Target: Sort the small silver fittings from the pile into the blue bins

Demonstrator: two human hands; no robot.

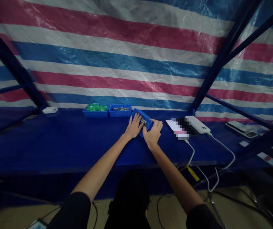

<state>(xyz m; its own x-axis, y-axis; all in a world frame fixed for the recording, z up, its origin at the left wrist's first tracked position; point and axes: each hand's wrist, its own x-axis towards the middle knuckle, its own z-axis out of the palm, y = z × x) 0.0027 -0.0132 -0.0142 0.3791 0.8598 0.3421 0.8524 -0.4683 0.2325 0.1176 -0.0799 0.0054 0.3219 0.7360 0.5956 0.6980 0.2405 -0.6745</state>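
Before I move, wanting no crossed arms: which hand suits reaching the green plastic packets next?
Likely the left hand, nearer the green packets; the right hand is farther, across the angled blue plastic bin.

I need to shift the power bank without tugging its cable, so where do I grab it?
Probably pinch the white power bank across its long sides, towards the far left end, coming from above: it lies flat, with the cable leaving its near right end.
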